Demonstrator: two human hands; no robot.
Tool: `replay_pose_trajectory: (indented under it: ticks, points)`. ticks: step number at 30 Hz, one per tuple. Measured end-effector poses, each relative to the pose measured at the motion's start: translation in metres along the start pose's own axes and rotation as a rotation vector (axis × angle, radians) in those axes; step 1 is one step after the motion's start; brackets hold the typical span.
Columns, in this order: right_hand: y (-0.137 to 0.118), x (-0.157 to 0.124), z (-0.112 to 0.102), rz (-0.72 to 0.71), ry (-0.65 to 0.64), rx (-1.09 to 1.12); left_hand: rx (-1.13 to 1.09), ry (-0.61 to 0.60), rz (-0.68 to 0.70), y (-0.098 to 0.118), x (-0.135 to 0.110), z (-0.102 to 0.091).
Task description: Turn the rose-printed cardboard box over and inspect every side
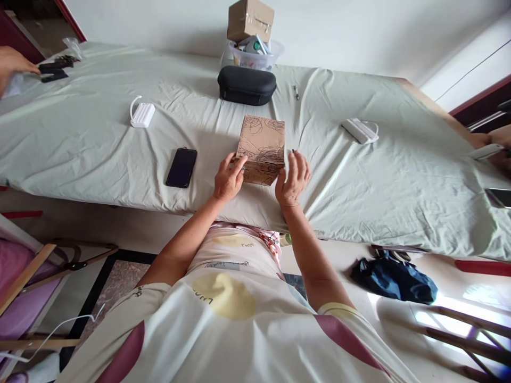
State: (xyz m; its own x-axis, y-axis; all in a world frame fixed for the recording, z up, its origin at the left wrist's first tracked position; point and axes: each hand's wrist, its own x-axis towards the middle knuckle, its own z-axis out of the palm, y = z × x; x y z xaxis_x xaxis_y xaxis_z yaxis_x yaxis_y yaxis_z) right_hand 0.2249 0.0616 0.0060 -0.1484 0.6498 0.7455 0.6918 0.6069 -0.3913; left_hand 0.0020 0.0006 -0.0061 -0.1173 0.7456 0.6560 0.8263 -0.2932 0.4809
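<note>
A small brown cardboard box (262, 139) covered in dark scribbled loops sits near the front edge of the cloth-covered table. My left hand (229, 178) grips its near left corner, the thumb over the edge and fingers along the side. At the box's right side is my right hand (294, 178), fingers curled, with the dark tip of a slim pen-like thing (293, 151) poking out past them; most of it is hidden. Left of the box a black phone (181, 167) lies flat.
Behind the box stand a black zip case (247, 85), a clear plastic tub (255, 57) and another cardboard box (250, 21). White power banks (142, 115) (360, 131) lie to either side. A small pen (296, 92) lies farther back. Other people's hands (16, 64) (495, 146) show at both edges.
</note>
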Motion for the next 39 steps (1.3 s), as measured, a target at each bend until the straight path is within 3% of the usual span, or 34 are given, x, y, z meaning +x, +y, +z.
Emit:
replay_pose_trajectory:
  ticks: [5,8,22,26,33,39]
  points:
    - [-0.032,-0.002,0.005,-0.156,-0.293,-0.03,-0.005,-0.085,0.02,0.014,-0.003,0.002]
    - [-0.037,-0.001,0.009,-0.172,-0.352,-0.03,-0.003,-0.095,0.012,0.016,-0.003,0.003]
    - [0.005,0.0,0.008,-0.049,-0.148,-0.008,-0.024,0.006,-0.061,0.009,0.001,-0.002]
    - [0.007,0.0,0.012,-0.037,-0.145,0.094,-0.053,0.028,-0.077,0.002,-0.001,0.002]
    - [0.01,0.001,0.015,-0.007,-0.133,0.175,-0.007,0.003,-0.235,-0.02,-0.001,0.016]
    - [0.013,0.0,0.013,0.005,-0.095,0.216,-0.046,-0.009,-0.196,-0.015,0.0,0.012]
